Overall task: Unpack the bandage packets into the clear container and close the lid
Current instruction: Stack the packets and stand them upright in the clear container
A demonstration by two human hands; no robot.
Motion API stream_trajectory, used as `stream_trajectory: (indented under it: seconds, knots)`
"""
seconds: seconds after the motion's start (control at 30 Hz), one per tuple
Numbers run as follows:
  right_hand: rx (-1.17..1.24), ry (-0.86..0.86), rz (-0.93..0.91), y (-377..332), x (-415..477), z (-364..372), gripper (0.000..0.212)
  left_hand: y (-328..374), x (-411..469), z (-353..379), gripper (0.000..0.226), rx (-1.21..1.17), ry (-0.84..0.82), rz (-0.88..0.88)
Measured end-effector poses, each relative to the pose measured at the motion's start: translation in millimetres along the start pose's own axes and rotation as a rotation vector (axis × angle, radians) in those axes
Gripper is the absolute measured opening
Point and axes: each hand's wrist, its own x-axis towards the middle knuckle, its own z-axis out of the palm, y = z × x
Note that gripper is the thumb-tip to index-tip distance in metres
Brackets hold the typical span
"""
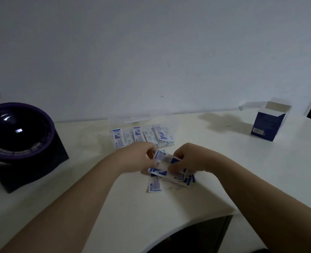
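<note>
On a white desk [89, 179] by a pale wall, both hands' fingers grip one packet [164, 157] above a loose pile [171, 175]. Left hand [138, 157], right hand [189, 157]. Behind stands the container [143, 136], part filled; a box [268, 123] sits far right.

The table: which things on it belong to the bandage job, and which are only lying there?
For the job:
- loose bandage packets, held by left hand and right hand
- clear container, lid open, packets inside
- opened blue box

Just lying about:
- dark round device
</note>
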Motion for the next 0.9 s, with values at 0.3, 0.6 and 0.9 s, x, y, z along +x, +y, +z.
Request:
stream_trajectory:
  seconds: [0.3,0.6,0.9]
  knots:
    - [0.527,0.074,-0.022,28.3,-6.0,-1.0,0.03,3.9,-17.3,16.6,0.044,-0.047,0.005,0.036]
    - [0.775,0.155,-0.155,38.3,-16.6,11.9,0.02,9.6,-21.9,31.6,0.016,-0.128,0.085,0.16]
    - [0.868,0.313,-0.19,43.8,-13.6,18.8,0.017,-4.1,-17.7,26.7,0.009,-0.296,0.217,0.036]
